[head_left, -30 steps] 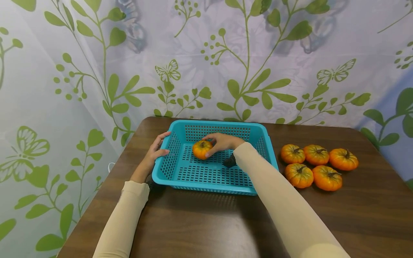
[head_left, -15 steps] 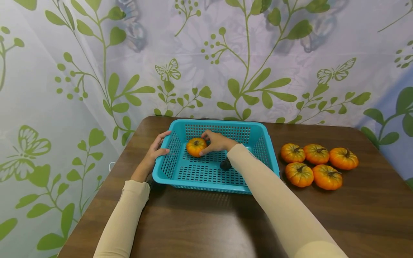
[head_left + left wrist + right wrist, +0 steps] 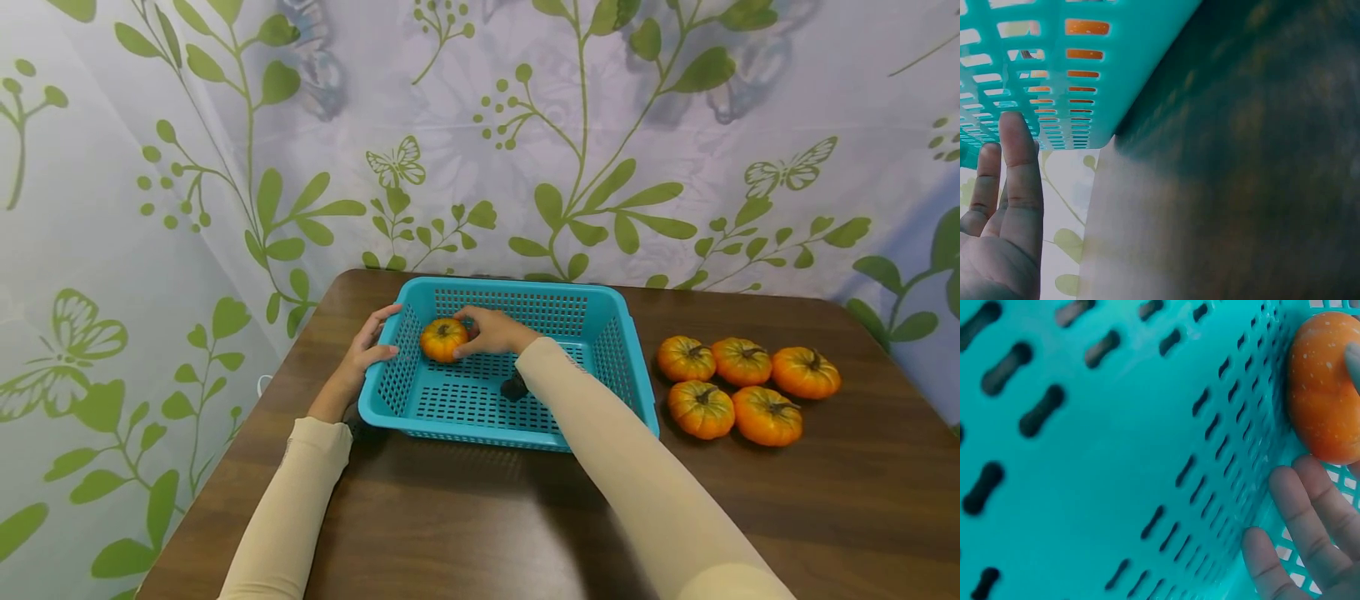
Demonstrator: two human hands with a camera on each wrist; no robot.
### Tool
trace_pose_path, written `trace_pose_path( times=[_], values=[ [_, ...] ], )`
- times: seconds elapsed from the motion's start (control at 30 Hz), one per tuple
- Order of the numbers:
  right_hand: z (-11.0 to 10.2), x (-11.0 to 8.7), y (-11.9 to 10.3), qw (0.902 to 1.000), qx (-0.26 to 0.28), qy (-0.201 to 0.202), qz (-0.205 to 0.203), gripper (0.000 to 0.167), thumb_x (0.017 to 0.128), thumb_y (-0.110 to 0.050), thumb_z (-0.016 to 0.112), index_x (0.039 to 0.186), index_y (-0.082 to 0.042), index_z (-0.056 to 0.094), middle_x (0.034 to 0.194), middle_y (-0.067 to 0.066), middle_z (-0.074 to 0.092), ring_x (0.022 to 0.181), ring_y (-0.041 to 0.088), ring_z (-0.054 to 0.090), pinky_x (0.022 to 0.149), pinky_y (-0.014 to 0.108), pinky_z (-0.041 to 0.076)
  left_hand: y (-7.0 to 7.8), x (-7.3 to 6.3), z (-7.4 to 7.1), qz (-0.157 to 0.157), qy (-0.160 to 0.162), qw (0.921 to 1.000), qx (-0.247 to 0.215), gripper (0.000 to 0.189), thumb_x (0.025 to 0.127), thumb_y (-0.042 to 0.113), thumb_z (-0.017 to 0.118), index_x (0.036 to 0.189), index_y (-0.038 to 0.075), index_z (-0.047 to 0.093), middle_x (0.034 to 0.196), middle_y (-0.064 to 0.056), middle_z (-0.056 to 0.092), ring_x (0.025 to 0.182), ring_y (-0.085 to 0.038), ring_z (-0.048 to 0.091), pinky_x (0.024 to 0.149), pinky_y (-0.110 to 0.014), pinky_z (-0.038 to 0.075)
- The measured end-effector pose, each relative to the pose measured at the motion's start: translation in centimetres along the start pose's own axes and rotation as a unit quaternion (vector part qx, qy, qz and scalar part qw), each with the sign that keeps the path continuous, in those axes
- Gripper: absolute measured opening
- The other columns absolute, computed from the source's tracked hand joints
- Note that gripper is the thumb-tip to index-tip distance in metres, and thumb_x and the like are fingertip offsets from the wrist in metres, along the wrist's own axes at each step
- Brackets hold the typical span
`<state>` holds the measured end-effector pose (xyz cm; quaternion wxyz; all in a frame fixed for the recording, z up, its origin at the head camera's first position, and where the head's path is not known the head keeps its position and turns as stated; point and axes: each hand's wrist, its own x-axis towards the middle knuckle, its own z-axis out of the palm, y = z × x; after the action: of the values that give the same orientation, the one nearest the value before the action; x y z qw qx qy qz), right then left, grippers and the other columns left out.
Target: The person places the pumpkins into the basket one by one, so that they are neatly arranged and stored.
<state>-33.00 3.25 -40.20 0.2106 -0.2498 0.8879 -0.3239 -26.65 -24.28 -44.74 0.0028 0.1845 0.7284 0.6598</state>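
A small orange pumpkin (image 3: 443,340) sits inside the turquoise plastic basket (image 3: 480,437), close to its left wall. My right hand (image 3: 491,331) reaches in and holds the pumpkin from its right side, thumb nearer me and fingers at the far side. In the right wrist view, the thumb lies against the pumpkin (image 3: 1322,387), while other fingers (image 3: 1304,519) spread loosely below it. At the basket's left rim, my left hand (image 3: 360,358) rests with fingers and thumb extended. The left wrist view shows straight fingers (image 3: 1020,162) by the perforated outer wall (image 3: 1054,69), with orange visible through the slots.
Right of the basket, several more small pumpkins (image 3: 701,409) are grouped on the brown wooden table (image 3: 465,525). A leaf-patterned cloth (image 3: 510,167) hangs behind the table's far edge. A black wrist device (image 3: 513,386) shows under the right sleeve (image 3: 622,442).
My right hand has moved left inside the basket, bringing the pumpkin from nearer the middle to close by the left wall. The left hand has stayed at the rim.
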Motion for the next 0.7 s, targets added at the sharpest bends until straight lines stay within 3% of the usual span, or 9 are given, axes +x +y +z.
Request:
trace_pose_path(
  times=[0.37,0.7],
  values=[
    [-0.2,0.0,0.2,0.9999,-0.007,-0.01,0.011,0.08,0.101,-0.033,0.078,0.168,-0.017,0.038,0.146,0.023,0.06,0.135,0.036,0.058,0.111,0.053,0.048,0.0,0.1,0.0,0.0,0.001,1.0,0.007,0.075,0.093,0.011,0.051,0.165,0.001,0.031,0.156,-0.036,0.04,0.13,-0.049,0.051,0.093,-0.032,0.055],
    [-1.8,-0.9,0.5,0.9971,0.069,-0.025,0.018,0.07,0.103,-0.024,0.074,0.164,-0.01,0.044,0.152,0.026,0.055,0.139,0.04,0.055,0.11,0.054,0.05,0.0,0.1,0.0,0.004,0.001,1.0,0.005,0.075,0.093,0.011,0.052,0.164,0.0,0.031,0.155,-0.037,0.04,0.128,-0.049,0.052,0.092,-0.031,0.055]
  ],
)
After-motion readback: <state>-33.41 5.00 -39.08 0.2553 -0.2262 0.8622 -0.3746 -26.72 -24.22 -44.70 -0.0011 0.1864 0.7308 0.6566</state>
